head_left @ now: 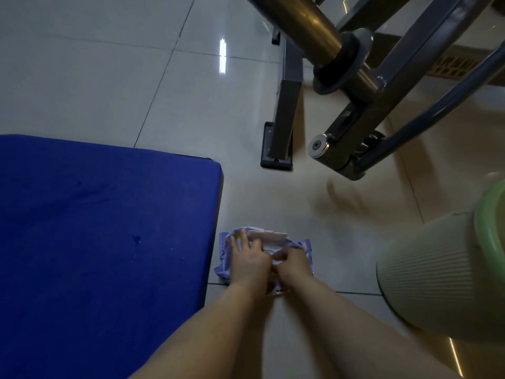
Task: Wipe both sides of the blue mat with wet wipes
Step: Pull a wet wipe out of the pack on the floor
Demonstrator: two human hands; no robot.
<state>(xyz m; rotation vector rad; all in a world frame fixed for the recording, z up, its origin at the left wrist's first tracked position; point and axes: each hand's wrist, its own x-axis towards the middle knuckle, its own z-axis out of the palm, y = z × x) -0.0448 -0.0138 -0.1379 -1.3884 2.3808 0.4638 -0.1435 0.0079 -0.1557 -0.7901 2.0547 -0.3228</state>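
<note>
Left hand [250, 259] lies flat, fingers spread, pinning wet-wipe pack [302, 246] to the floor so right hand [292, 262] beside it can pinch out a wipe; blue mat [95, 228] waits left.

The blue mat [103, 242] lies flat on the tiled floor, dark spots on its surface. Just beside its right edge sits a crumpled lavender wet-wipes pack [273, 243], flap lifted.

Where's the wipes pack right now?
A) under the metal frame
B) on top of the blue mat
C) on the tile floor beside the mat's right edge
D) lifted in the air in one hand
C: the wipes pack lies on the floor tiles just right of the blue mat, with both hands on it.
</note>
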